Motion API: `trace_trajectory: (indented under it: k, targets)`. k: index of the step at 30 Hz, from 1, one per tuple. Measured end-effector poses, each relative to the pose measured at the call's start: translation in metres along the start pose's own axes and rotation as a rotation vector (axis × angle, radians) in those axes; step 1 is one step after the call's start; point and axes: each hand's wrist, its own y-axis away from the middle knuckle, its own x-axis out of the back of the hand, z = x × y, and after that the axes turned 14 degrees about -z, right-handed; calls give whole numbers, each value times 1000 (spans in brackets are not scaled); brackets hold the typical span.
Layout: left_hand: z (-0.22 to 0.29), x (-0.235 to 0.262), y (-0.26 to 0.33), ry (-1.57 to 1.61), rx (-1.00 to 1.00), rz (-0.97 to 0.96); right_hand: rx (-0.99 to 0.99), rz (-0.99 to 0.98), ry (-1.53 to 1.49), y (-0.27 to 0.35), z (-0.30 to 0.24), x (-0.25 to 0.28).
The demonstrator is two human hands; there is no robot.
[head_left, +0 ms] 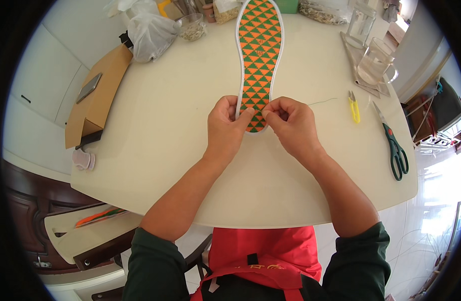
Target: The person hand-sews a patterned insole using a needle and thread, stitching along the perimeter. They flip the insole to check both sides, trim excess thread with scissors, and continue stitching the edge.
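An embroidered insole with orange and green triangles and a white edge is held over the table, heel end toward me. My left hand grips its left edge near the heel, thumb on top and fingers underneath. At the heel's right side, my right hand has thumb and forefinger pinched together against the patterned surface. Whatever is between those fingertips is too small to make out. From behind this hand a thin green thread trails right across the table.
Yellow thread snips and dark green scissors lie at the right. Beyond them stand a glass mug and a glass jar. A cardboard box with a phone on it occupies the left, near a plastic bag.
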Motion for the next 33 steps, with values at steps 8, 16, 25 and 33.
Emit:
trace_trajectory:
  k: [8,16,25,33]
  targets:
    - [1,0,0,102,72,7,43,28,27,-2,4,-3]
    - [-4,6,-2,118,93,-25,68,24,47,-6,12,-1]
    - [-9,5,-3,203,58,-15,82,4,95,-7,12,5]
    - [-8,6,-3,192,94,-1,137,-12,210,-5,8,6]
